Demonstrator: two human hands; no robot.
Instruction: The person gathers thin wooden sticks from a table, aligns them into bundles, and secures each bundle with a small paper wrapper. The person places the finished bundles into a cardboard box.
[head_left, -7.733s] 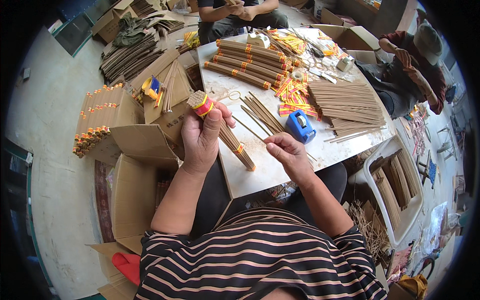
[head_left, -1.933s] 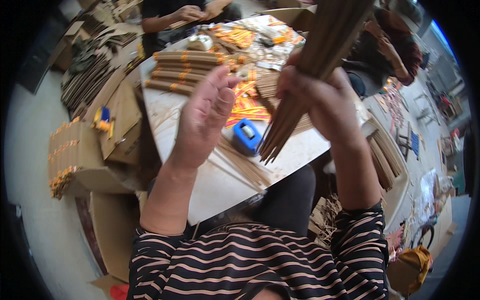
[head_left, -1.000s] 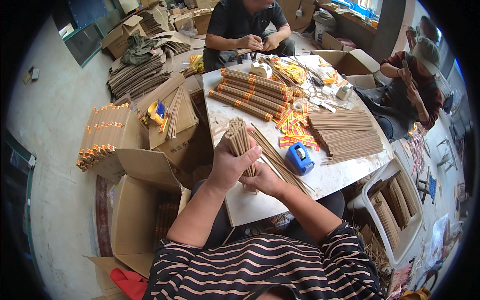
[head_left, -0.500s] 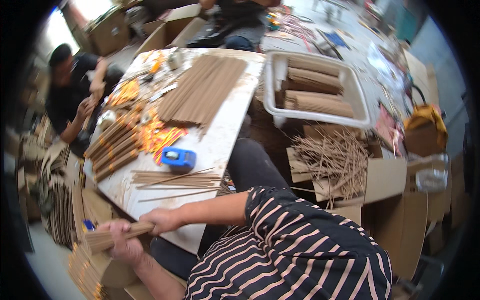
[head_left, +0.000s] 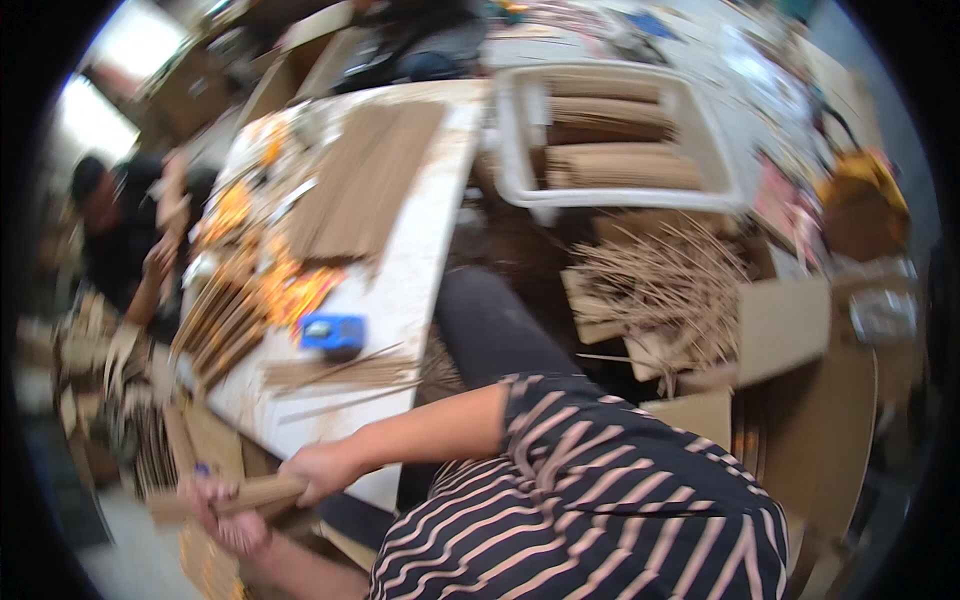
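White table (head_left: pixel 420 270): one flat stack of brown sticks (head_left: pixel 362 180); one blue tape dispenser (head_left: pixel 332 331); loose sticks (head_left: pixel 340 372) just beside the dispenser; banded stick bundles (head_left: pixel 222 320); orange wrappers (head_left: pixel 300 290) between the bundles and the flat stack.

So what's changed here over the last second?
The stick bundle, held upright over the table a second ago, is now lying level beyond its near-left corner, gripped by the left hand and right hand. The blue tape dispenser stays put.
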